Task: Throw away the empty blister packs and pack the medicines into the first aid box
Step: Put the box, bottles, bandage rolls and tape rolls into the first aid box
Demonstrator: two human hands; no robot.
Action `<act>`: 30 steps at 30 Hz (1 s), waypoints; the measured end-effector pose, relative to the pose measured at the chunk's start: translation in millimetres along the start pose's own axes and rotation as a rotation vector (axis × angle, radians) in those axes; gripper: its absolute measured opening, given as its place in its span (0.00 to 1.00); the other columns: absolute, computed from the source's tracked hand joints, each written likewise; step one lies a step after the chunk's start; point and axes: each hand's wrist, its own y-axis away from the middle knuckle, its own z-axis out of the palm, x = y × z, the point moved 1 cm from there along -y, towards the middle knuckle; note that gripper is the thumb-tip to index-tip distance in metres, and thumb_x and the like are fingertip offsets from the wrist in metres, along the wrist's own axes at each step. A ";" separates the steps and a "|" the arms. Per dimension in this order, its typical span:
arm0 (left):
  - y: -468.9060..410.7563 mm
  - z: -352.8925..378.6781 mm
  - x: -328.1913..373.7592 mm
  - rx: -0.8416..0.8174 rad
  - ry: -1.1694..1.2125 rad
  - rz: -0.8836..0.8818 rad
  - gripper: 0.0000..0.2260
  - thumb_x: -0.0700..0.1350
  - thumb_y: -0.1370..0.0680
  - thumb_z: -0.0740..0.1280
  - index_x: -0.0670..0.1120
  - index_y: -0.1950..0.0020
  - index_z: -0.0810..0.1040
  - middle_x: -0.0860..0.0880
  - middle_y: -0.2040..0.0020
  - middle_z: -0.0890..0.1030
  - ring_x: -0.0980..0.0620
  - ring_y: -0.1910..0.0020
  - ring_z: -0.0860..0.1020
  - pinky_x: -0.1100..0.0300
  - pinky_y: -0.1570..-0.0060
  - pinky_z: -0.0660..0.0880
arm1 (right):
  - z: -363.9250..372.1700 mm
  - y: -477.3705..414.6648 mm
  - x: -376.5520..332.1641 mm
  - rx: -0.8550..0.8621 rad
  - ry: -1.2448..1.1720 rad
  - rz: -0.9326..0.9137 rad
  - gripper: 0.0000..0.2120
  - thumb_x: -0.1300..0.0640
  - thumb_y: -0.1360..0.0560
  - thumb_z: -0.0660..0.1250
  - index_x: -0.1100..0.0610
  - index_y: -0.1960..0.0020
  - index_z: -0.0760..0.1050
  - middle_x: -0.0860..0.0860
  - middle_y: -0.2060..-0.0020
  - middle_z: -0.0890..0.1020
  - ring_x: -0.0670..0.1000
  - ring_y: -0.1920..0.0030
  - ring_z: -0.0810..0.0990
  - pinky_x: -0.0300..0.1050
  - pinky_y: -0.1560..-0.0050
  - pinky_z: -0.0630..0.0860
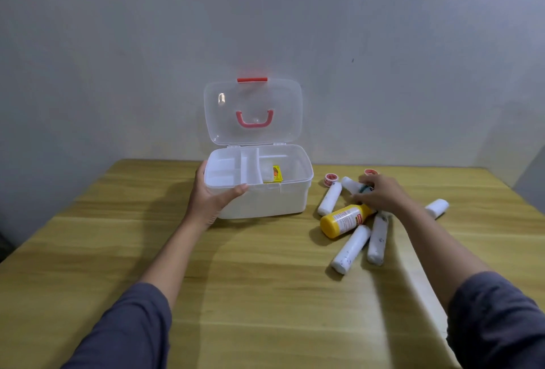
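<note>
The white first aid box [280, 200] stands open on the table, its clear lid [253, 97] with a red handle leaning back against the wall. A divided tray fills its left side, and a small yellow packet [276, 173] lies inside on the right. My left hand [211, 196] grips the box's front left corner. My right hand [380, 194] closes on a small white bottle [351, 184] with a dark band, over a pile of medicines. A yellow bottle [342, 220] lies on its side below that hand. No blister packs are in view.
Several white gauze rolls [351, 249] lie scattered right of the box, one apart [437, 207] at the far right. Two red-and-white tape rolls [329, 179] sit near the wall. The wooden table [250, 280] ends at the wall behind.
</note>
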 end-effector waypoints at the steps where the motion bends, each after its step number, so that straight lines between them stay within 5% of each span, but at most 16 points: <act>1: 0.5 -0.2 0.5 0.000 -0.001 0.002 0.51 0.57 0.47 0.78 0.50 0.27 0.63 0.51 0.33 0.74 0.53 0.34 0.73 0.57 0.36 0.72 | 0.0 0.3 -0.1 0.012 -0.005 -0.006 0.23 0.54 0.33 0.74 0.60 0.41 0.76 0.59 0.45 0.79 0.56 0.46 0.76 0.44 0.54 0.69; 6: 1.7 0.8 2.1 -0.001 0.006 -0.004 0.51 0.57 0.47 0.78 0.51 0.27 0.63 0.54 0.36 0.74 0.56 0.37 0.73 0.66 0.44 0.71 | -1.7 7.0 -7.9 0.195 -0.164 -0.063 0.19 0.58 0.30 0.71 0.62 0.42 0.74 0.57 0.54 0.78 0.51 0.62 0.74 0.30 0.68 0.70; 9: 2.3 1.1 2.7 0.000 0.011 -0.006 0.49 0.58 0.48 0.77 0.52 0.29 0.64 0.57 0.39 0.75 0.59 0.40 0.74 0.70 0.48 0.71 | -9.6 11.6 -23.2 0.318 -0.315 -0.164 0.19 0.57 0.29 0.70 0.60 0.40 0.72 0.56 0.52 0.79 0.54 0.55 0.76 0.45 0.59 0.71; 17: -0.5 -2.8 -2.5 -0.004 -0.019 -0.031 0.51 0.58 0.47 0.79 0.51 0.26 0.64 0.51 0.33 0.74 0.51 0.34 0.72 0.52 0.35 0.72 | -9.7 36.7 -112.9 0.228 -0.659 -0.496 0.16 0.63 0.27 0.68 0.59 0.42 0.67 0.54 0.49 0.76 0.52 0.49 0.76 0.45 0.48 0.76; 24: -3.8 -3.2 -1.5 -0.030 -0.017 -0.028 0.51 0.57 0.47 0.79 0.49 0.27 0.64 0.51 0.36 0.76 0.52 0.38 0.75 0.59 0.41 0.74 | 35.7 44.3 -146.0 0.078 -0.412 -0.609 0.19 0.58 0.27 0.68 0.59 0.40 0.64 0.56 0.47 0.76 0.56 0.48 0.76 0.53 0.47 0.77; 30: -4.6 -8.2 -2.2 -0.067 -0.033 -0.040 0.48 0.57 0.45 0.80 0.51 0.28 0.66 0.53 0.37 0.77 0.53 0.38 0.76 0.55 0.40 0.75 | 44.9 36.6 -149.1 -0.013 -0.270 -0.529 0.20 0.52 0.29 0.69 0.58 0.42 0.66 0.57 0.46 0.76 0.58 0.49 0.77 0.59 0.48 0.77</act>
